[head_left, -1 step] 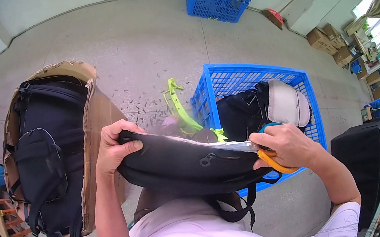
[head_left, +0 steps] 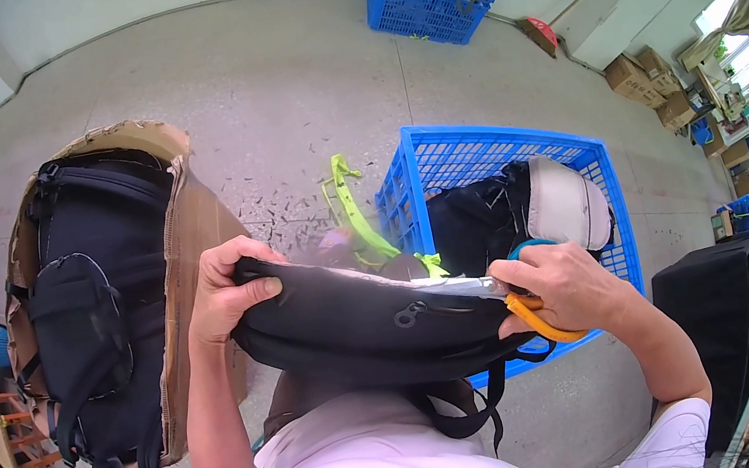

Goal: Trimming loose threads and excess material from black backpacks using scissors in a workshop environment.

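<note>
Across my lap lies a black fabric bag [head_left: 360, 322] with a strap hanging below it. Its far edge shows a pale strip. My left hand [head_left: 238, 283] pinches the bag's left end between thumb and fingers. Closed around a pair of scissors [head_left: 540, 317] with orange handles, my right hand [head_left: 559, 287] is at the bag's right end. The metal blades point left along the pale far edge; whether they touch the fabric I cannot tell. Behind that hand a small teal patch shows, partly hidden.
On my left a cardboard box [head_left: 172, 310] holds black backpacks [head_left: 78, 316]. Ahead right, a blue crate [head_left: 488, 136] contains black and light-grey bags. A lime-green strap [head_left: 357, 217] hangs beside it, near dark scraps on the floor. Stacked blue crates [head_left: 426, 14] stand by the far wall.
</note>
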`<act>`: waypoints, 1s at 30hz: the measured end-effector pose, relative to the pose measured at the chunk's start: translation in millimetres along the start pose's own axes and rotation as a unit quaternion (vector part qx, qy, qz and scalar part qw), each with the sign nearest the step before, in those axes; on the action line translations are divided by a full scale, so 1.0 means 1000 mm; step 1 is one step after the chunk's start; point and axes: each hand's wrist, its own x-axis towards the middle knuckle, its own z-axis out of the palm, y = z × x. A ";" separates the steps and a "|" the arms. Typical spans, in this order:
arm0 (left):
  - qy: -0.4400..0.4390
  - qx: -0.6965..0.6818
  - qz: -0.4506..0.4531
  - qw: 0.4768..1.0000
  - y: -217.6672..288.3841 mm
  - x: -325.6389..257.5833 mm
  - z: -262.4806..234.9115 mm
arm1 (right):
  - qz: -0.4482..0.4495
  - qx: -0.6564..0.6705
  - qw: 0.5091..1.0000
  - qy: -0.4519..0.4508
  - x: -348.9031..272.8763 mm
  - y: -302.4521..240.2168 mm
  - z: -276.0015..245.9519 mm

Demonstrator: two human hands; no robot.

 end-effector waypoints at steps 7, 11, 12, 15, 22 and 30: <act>-0.002 0.019 0.002 1.000 -0.001 0.001 -0.001 | -0.003 -0.010 1.000 -0.016 0.010 -0.001 0.000; 0.003 0.016 0.005 1.000 0.000 0.001 0.000 | -0.007 -0.016 1.000 -0.011 0.008 0.002 0.005; 0.002 0.014 0.003 1.000 0.000 0.001 -0.001 | -0.017 -0.013 1.000 0.000 0.009 0.003 0.004; 0.001 0.008 0.001 1.000 0.000 0.002 0.000 | -0.034 -0.023 0.999 0.024 0.013 0.002 0.002; 0.000 0.039 -0.012 0.999 0.010 0.002 0.006 | -0.008 0.112 0.994 -0.001 0.017 0.000 0.005; 0.022 0.141 -0.025 0.989 0.015 0.001 0.015 | 0.086 0.187 0.979 -0.004 0.025 -0.007 0.000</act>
